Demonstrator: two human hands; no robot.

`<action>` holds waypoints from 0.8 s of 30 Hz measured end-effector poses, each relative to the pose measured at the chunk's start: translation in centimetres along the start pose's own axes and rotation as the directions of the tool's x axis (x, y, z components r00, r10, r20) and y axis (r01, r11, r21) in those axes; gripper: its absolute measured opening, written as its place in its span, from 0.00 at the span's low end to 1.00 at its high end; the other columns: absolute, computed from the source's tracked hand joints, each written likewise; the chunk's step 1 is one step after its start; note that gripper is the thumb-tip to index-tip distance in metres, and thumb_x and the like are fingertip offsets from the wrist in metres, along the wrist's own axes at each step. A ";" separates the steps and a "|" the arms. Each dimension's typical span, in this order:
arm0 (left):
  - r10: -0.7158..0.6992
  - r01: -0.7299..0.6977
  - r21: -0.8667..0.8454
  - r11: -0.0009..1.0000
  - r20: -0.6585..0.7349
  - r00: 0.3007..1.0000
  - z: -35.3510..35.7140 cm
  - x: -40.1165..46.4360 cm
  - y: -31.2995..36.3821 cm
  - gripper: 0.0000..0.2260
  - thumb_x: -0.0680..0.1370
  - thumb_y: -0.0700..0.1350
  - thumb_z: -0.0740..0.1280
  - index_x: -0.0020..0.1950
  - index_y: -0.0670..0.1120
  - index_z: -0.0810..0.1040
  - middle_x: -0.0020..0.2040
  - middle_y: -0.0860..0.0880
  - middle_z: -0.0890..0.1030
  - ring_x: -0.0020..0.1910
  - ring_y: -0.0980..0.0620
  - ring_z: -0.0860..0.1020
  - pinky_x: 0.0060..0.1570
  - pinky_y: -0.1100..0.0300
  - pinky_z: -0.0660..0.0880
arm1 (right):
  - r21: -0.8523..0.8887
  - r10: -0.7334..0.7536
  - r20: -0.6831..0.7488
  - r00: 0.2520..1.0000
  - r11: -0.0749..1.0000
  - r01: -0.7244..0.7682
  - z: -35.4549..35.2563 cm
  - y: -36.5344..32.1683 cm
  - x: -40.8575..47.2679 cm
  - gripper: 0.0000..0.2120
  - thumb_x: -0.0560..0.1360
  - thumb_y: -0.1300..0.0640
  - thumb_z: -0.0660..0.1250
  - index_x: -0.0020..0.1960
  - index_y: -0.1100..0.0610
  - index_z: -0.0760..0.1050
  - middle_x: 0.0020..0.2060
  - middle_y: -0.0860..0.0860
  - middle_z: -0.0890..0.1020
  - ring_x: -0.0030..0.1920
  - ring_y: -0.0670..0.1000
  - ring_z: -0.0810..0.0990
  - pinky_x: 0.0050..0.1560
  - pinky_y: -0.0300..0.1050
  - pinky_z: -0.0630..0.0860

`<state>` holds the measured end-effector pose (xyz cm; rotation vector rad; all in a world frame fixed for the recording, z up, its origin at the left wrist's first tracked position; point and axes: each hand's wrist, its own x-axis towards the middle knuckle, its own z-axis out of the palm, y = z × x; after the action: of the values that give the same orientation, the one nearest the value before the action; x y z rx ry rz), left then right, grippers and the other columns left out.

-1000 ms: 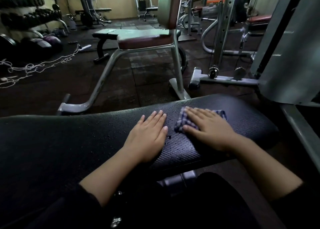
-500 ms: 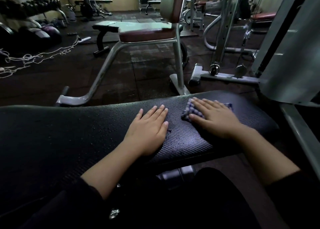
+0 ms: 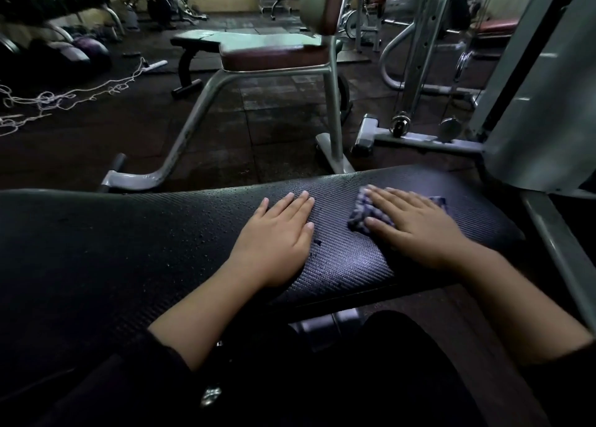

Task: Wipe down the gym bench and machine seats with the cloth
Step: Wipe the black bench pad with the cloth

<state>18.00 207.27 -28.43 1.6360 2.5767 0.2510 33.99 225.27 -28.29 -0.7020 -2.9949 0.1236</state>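
Observation:
A long black textured bench pad [image 3: 129, 249] runs across the view in front of me, dotted with water drops left of centre. My left hand [image 3: 277, 236] lies flat on the pad with straight fingers. To its right, my right hand [image 3: 416, 226] presses flat on a blue-and-white checked cloth [image 3: 362, 217] near the pad's right end. Most of the cloth is hidden under the palm; a corner shows past the fingers on the right.
A red-padded seat [image 3: 267, 55] on a grey steel frame [image 3: 193, 130] stands just beyond the bench. A grey machine column [image 3: 541, 97] and its base bar [image 3: 419, 136] crowd the right. White rope [image 3: 58, 97] lies on the dark floor at left, near dumbbell racks [image 3: 48, 4].
My right hand has slid the cloth a little to the right and away from me along the pad. The left hand has stayed flat in place.

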 end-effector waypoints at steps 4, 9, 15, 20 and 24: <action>-0.002 0.002 0.003 1.000 -0.012 1.000 0.1 0.1 0.0 0.23 0.84 0.52 0.45 0.80 0.51 0.47 0.79 0.57 0.47 0.77 0.59 0.44 0.76 0.54 0.40 | -0.017 -0.147 -0.072 0.986 0.989 0.146 0.9 -4.5 -0.7 0.44 0.69 0.26 0.29 0.78 0.46 0.51 0.76 0.41 0.55 0.76 0.45 0.54 0.73 0.41 0.44; 0.006 -0.006 0.001 1.000 -0.019 1.000 0.1 0.0 -0.1 0.23 0.84 0.52 0.45 0.80 0.51 0.48 0.79 0.56 0.47 0.77 0.59 0.44 0.76 0.55 0.40 | -0.016 -0.345 -0.177 0.922 0.937 0.348 1.8 -2.0 -5.0 0.29 0.81 0.36 0.45 0.76 0.49 0.61 0.74 0.42 0.64 0.74 0.45 0.62 0.72 0.47 0.56; -0.048 0.048 -0.001 0.999 -0.039 0.998 0.1 -0.2 0.2 0.25 0.83 0.54 0.46 0.80 0.51 0.49 0.80 0.55 0.47 0.78 0.58 0.44 0.76 0.51 0.38 | 0.055 -0.160 -0.012 0.987 0.985 0.161 0.2 2.5 -2.6 0.38 0.72 0.25 0.33 0.76 0.41 0.51 0.74 0.36 0.55 0.76 0.43 0.56 0.75 0.42 0.48; -0.271 0.273 0.016 0.962 -0.067 0.960 0.0 -0.4 0.1 0.27 0.82 0.60 0.46 0.80 0.53 0.48 0.80 0.52 0.48 0.78 0.51 0.43 0.75 0.43 0.39 | 0.014 -0.211 0.057 0.976 0.978 0.210 0.1 -2.1 0.9 0.51 0.60 0.23 0.21 0.77 0.45 0.41 0.74 0.38 0.43 0.74 0.40 0.43 0.73 0.39 0.38; -0.280 0.282 0.018 0.959 -0.054 0.958 -0.1 -0.6 0.4 0.27 0.82 0.59 0.45 0.80 0.55 0.47 0.80 0.53 0.47 0.78 0.50 0.43 0.74 0.41 0.39 | 0.018 -0.221 0.054 0.974 0.975 0.221 0.7 -4.4 2.4 0.53 0.56 0.23 0.18 0.77 0.43 0.38 0.75 0.37 0.42 0.75 0.40 0.41 0.73 0.41 0.38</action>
<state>18.54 206.91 -28.26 1.2611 2.8172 0.2429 29.80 222.38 -28.49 -0.3652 -3.0964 0.1511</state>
